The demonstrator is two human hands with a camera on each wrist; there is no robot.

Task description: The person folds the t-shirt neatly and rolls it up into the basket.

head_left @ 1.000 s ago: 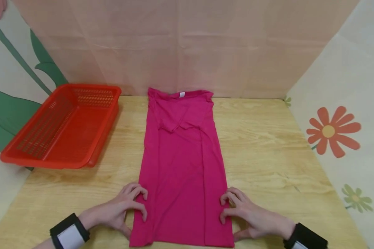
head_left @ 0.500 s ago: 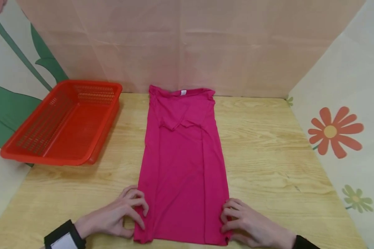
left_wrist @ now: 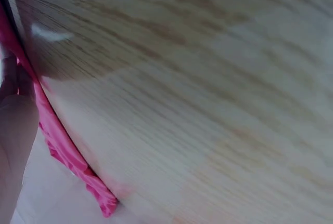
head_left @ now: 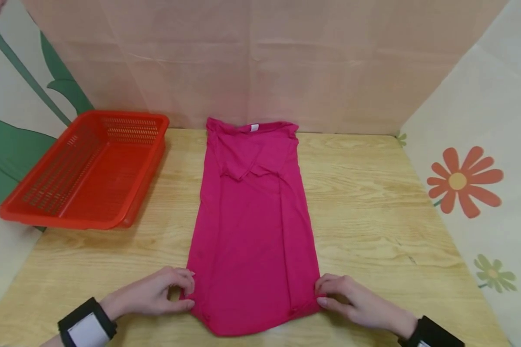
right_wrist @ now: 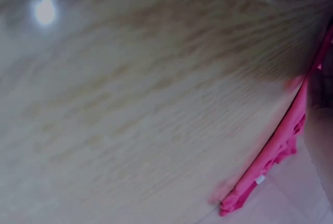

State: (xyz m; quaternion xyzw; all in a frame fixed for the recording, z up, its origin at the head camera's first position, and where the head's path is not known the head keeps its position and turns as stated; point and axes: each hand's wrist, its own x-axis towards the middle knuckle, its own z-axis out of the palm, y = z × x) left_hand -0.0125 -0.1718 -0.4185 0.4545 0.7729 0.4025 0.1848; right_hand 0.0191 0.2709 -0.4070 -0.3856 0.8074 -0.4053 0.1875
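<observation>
A bright pink garment lies lengthwise on the table, its sides folded inward and a small white tag at the far neckline. My left hand pinches its near left corner between thumb and fingers. At the near right corner, my right hand pinches the cloth the same way. Both corners are drawn up a little, and the near hem sags in a curve between them. In the left wrist view the garment shows as a thin pink strip beside the hand; the right wrist view shows its edge likewise.
A red plastic basket with slotted sides stands at the back left of the wooden table. A pinkish sheet closes off the back. Flower-printed panels flank both sides.
Both hands have gone from resting at the side edges to pinching the near corners. The corners have risen and moved away from the front, and the straight hem now curves.
</observation>
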